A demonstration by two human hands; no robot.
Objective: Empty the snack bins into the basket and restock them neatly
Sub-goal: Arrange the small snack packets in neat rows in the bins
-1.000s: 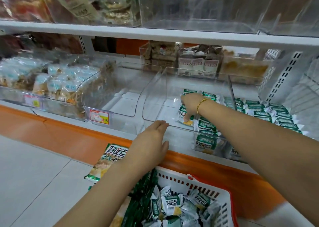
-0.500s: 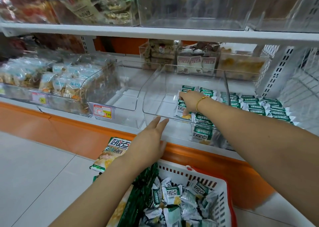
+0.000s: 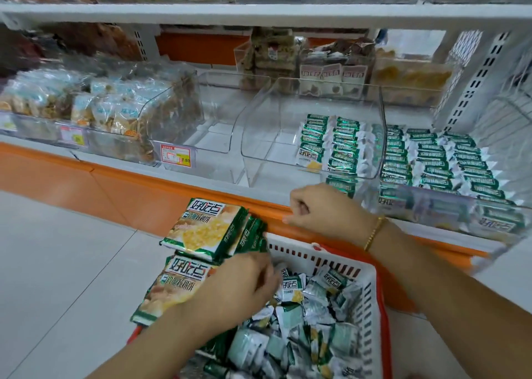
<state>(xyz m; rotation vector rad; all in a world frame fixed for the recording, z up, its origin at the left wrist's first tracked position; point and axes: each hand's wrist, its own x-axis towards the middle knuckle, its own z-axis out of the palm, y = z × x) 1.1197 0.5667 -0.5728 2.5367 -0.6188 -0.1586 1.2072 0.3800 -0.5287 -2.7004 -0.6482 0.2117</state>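
A white plastic basket (image 3: 371, 298) with red trim stands on the floor below the shelf, holding a loose pile of small green-and-white snack packets (image 3: 313, 309). My left hand (image 3: 239, 286) reaches down onto that pile; its fingertips are blurred, so any grip is unclear. My right hand (image 3: 316, 208) hovers over the basket's far rim by the orange shelf edge, fingers curled, with nothing visible in it. A clear bin (image 3: 259, 137) on the shelf holds two neat rows of the same packets (image 3: 331, 151) along its right side. The bin to its right holds several rows of packets (image 3: 437, 162).
Two large green snack bags (image 3: 201, 229) lie on the basket's left edge. An empty clear bin (image 3: 218, 119) with a price tag (image 3: 176, 155) stands left of the middle bin. Bins of blue-wrapped snacks (image 3: 100, 105) fill the left shelf. Grey floor tiles lie at left.
My right hand has left the packets in the bin and come down toward the basket. My left hand has dropped from the bin's front edge into the basket. The view tilted downward.
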